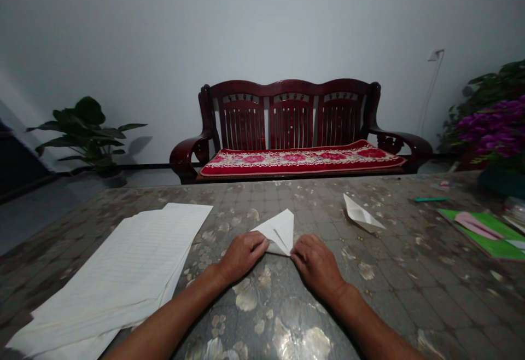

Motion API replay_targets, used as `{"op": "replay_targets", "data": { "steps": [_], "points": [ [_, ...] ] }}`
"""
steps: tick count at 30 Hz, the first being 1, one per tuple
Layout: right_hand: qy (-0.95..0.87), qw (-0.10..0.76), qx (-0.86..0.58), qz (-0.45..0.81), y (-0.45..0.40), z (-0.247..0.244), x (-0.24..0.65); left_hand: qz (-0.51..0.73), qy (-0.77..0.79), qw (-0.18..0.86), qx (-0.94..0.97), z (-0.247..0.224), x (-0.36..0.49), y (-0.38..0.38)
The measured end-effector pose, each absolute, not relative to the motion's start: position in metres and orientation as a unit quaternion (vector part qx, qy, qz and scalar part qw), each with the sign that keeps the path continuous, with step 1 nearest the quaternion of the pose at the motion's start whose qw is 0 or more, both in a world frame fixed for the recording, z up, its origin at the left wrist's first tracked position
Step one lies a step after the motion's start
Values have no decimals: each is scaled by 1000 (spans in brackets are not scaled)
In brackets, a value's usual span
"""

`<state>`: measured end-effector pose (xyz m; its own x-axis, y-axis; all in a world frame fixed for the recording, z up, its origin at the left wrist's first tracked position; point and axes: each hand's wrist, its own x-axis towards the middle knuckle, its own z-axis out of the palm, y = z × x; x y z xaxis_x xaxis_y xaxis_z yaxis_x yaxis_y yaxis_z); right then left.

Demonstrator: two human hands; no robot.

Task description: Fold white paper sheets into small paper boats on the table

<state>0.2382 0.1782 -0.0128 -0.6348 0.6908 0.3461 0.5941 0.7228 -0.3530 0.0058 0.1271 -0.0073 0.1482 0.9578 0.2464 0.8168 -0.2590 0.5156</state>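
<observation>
A folded sheet of white paper point(281, 230) lies on the table between my hands, its point facing away from me. My left hand point(245, 253) pinches its left corner between thumb and fingers. At the lower right corner, the closed fingers of my right hand point(315, 261) grip the paper's edge. Part of the paper is hidden under the left fingers. Farther right sits a folded paper boat point(362, 215), apart from both hands. To the left is a stack of lined paper sheets point(127, 261), close to my left forearm.
The patterned table point(410, 289) spans the foreground. Toward the right are a teal pen point(430, 199), a green booklet point(467, 234) with a pink piece on it, and purple flowers point(494, 127). Behind stands a wooden bench point(291, 114) with a red cushion; a potted plant point(88, 135) is left.
</observation>
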Motion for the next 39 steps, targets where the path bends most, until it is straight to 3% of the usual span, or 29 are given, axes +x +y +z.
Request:
{"op": "replay_targets", "data": {
  "steps": [8,29,39],
  "points": [
    [-909,184,-368,59,176,-9,236,277,637,163,700,-1,11,131],
    [-874,236,-387,173,178,-9,237,291,626,196,696,0,12,117],
    [-892,212,-393,77,175,-11,231,289,656,204,667,-2,16,120]
  ]
}}
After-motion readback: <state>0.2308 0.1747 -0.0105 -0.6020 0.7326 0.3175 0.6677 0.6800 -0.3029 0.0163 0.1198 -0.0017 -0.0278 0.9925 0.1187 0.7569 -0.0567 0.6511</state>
